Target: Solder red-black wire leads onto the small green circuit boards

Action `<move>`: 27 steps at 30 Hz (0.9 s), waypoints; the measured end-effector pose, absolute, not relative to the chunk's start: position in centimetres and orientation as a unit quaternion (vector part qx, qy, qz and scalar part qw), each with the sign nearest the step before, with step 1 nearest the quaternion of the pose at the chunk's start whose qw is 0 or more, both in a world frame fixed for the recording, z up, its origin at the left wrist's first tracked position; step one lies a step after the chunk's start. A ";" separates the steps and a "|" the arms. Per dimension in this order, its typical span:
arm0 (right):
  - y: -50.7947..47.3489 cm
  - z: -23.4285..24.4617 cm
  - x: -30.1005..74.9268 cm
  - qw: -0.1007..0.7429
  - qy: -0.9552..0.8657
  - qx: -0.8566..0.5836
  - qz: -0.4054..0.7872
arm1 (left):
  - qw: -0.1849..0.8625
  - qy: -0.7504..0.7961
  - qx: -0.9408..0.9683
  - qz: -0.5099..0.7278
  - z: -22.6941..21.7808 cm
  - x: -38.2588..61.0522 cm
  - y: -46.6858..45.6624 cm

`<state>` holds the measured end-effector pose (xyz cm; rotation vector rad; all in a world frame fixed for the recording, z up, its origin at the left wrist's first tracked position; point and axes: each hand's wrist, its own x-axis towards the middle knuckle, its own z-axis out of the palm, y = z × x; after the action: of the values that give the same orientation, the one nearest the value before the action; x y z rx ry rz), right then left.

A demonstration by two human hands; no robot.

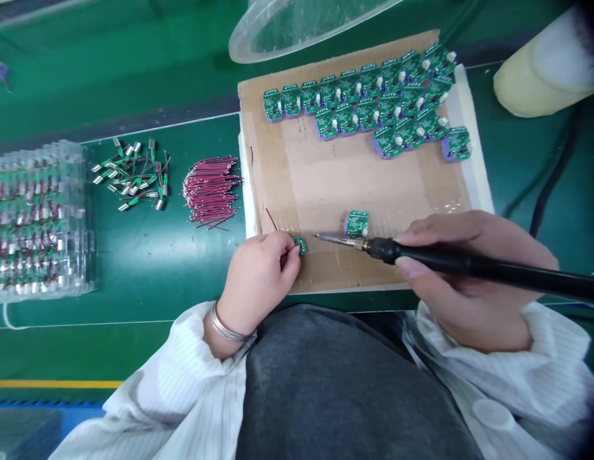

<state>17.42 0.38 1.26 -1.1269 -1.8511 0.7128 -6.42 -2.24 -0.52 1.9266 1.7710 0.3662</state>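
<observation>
My left hand (pixel 265 262) is closed in a pinch at the front of the cardboard sheet (pixel 320 172). A small green circuit board (pixel 301 246) pokes out past its fingertips, mostly hidden by them. One short red wire (pixel 271 219) sticks up beside the knuckles; I cannot tell if the fingers grip it. My right hand (pixel 474 262) is wrapped round a black soldering iron (pixel 421 254). The iron's metal tip points left and sits a little right of the small board, apart from it. Between the hands lies a green board on a purple base (pixel 357 224).
Several finished-looking green boards (pixel 348 118) stand in rows across the back of the cardboard. To the left lie a red wire pile (pixel 213 191), loose metal cylinders with wires (pixel 133 176) and clear plastic trays (pixel 42 217). A clear round rim (pixel 258 38) overhangs the back; a pale cylinder (pixel 546 70) stands right.
</observation>
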 end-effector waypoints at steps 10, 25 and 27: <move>1.3 2.3 16.5 0.320 -0.854 -0.359 0.198 | 0.230 0.648 0.712 0.139 -0.8 -6.3 -2.4; 1.6 1.8 15.7 0.303 -0.866 -0.347 0.193 | 0.238 0.652 0.707 0.137 -0.7 -6.3 -2.3; 1.6 1.8 15.7 0.305 -0.866 -0.346 0.194 | 0.237 0.651 0.708 0.138 -0.7 -6.3 -2.3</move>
<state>15.71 1.55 1.83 -0.9154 -2.2931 0.5137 -6.28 -2.26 -0.67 1.9399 1.7835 0.3781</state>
